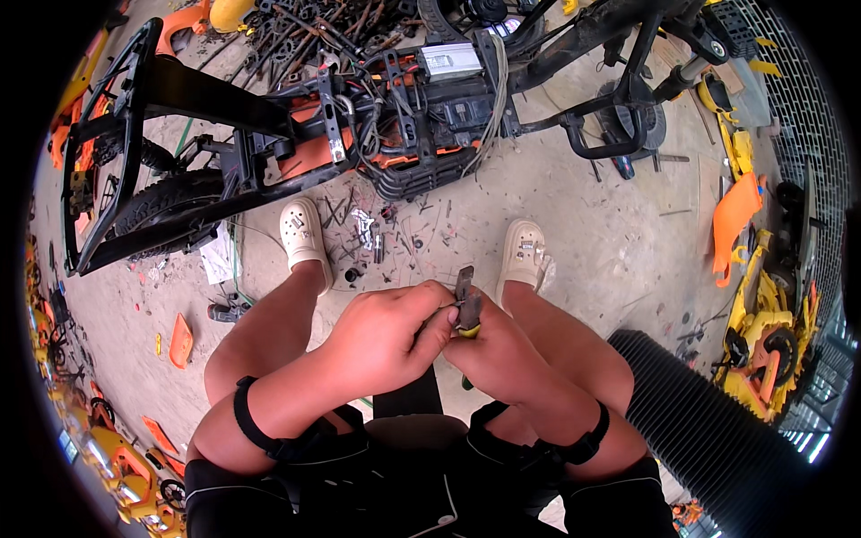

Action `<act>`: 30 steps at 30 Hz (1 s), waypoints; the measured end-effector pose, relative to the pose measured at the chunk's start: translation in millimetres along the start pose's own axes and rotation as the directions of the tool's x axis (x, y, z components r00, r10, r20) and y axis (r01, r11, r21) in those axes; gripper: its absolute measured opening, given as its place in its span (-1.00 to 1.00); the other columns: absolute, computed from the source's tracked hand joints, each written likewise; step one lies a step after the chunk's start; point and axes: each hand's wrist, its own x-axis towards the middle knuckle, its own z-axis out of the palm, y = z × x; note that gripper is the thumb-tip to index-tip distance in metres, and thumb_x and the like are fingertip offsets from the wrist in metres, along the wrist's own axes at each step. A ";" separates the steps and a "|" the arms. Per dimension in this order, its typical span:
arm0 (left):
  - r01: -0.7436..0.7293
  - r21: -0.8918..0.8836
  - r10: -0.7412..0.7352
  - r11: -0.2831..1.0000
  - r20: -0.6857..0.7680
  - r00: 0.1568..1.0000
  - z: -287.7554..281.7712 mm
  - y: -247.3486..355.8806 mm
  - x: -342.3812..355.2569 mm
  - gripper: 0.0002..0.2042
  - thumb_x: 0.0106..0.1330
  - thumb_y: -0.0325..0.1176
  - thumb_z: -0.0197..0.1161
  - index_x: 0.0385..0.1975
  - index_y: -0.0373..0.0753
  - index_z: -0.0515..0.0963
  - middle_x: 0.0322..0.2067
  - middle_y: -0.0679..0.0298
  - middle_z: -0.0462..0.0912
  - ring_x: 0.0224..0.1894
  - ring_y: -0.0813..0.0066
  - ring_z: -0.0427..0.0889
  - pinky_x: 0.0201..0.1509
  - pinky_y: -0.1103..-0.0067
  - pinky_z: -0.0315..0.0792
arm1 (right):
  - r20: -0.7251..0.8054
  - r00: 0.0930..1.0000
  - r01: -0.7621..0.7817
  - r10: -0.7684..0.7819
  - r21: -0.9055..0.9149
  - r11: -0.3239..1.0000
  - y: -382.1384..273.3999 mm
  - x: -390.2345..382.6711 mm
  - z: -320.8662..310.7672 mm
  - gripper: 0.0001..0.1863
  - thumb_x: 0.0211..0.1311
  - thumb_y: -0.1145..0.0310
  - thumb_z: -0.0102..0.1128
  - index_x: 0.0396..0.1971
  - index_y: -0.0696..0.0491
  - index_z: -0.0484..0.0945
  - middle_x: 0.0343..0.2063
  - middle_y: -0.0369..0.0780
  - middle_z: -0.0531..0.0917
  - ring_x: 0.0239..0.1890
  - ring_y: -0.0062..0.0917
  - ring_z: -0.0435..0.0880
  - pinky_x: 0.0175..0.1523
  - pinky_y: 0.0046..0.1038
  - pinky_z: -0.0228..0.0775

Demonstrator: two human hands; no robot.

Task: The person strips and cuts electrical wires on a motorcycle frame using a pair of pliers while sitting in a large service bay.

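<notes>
Pliers [465,300] sit clamped between fingers [437,325] of both hands, jaws pointing up.

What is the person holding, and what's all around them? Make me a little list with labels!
left hand: curled, fingers touching the tool
right hand: wrapped round the tool's yellow handle
tool: small pliers, dark tip pointing up
shoes: pale clogs on concrete floor
ahead: stripped scooter frame with loose wires
floor bits: screws and scraps between the feet
sides: orange and yellow plastic panels
</notes>
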 end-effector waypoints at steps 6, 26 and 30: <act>0.030 -0.044 -0.029 0.999 0.021 0.999 0.1 1.7 0.1 -0.93 0.38 -0.42 0.22 -0.32 -0.26 0.51 -0.66 0.17 0.52 -0.61 0.16 0.57 -0.53 0.43 0.40 | -0.046 0.999 0.022 -0.022 -0.004 1.000 5.9 1.6 1.7 -0.79 0.21 0.41 0.17 -0.20 0.16 0.45 -0.48 -0.23 0.56 -0.38 -0.56 0.52 -0.23 -0.42 0.37; 0.048 -0.039 -0.048 0.998 0.003 0.999 -2.6 2.5 4.8 -0.93 0.36 -0.45 0.22 -0.33 -0.28 0.49 -0.69 0.17 0.51 -0.65 0.18 0.56 -0.57 0.44 0.38 | -0.009 0.996 0.085 -0.086 -0.062 0.994 -0.9 6.8 -2.4 -0.64 0.22 0.44 0.14 0.02 0.15 0.45 -0.40 -0.19 0.63 -0.36 -0.51 0.58 -0.20 -0.44 0.41; 0.050 -0.054 -0.050 0.997 -0.006 0.999 -2.4 2.6 5.4 -0.93 0.37 -0.44 0.22 -0.32 -0.27 0.50 -0.67 0.16 0.52 -0.64 0.17 0.57 -0.57 0.44 0.39 | -0.036 0.991 0.127 -0.128 -0.040 0.991 -0.2 8.0 -0.6 -0.66 0.28 0.37 0.18 0.01 0.16 0.43 -0.39 -0.17 0.63 -0.34 -0.50 0.60 -0.18 -0.44 0.42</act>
